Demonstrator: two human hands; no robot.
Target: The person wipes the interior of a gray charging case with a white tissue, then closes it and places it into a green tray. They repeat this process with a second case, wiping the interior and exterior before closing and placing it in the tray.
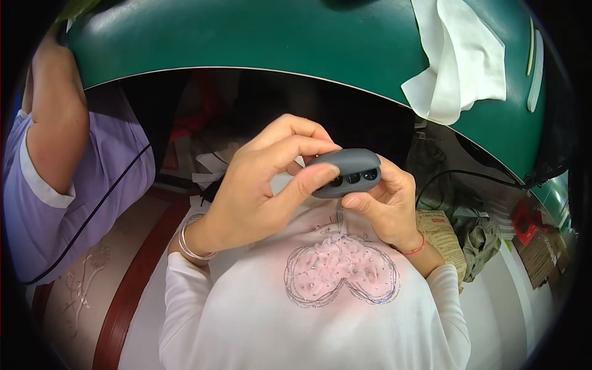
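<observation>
A small dark-grey oval case (346,159) is held up in front of my chest. Its long side faces me, and a slot there shows several glossy black round parts. My left hand (271,176) grips the left end, with the thumb on the near face by the slot and the fingers along the far top edge. At the other end, my right hand (388,203) pinches the case, thumb beneath it and fingers curled behind. The fingers behind the case are partly hidden.
Ahead curves the edge of a green table (246,46), with a white cloth (459,61) draped over its right part. Another person's arm (58,105) rests at the left. A black cable (92,213) crosses there. Cardboard pieces (539,256) and a paper sack (443,237) are low at right.
</observation>
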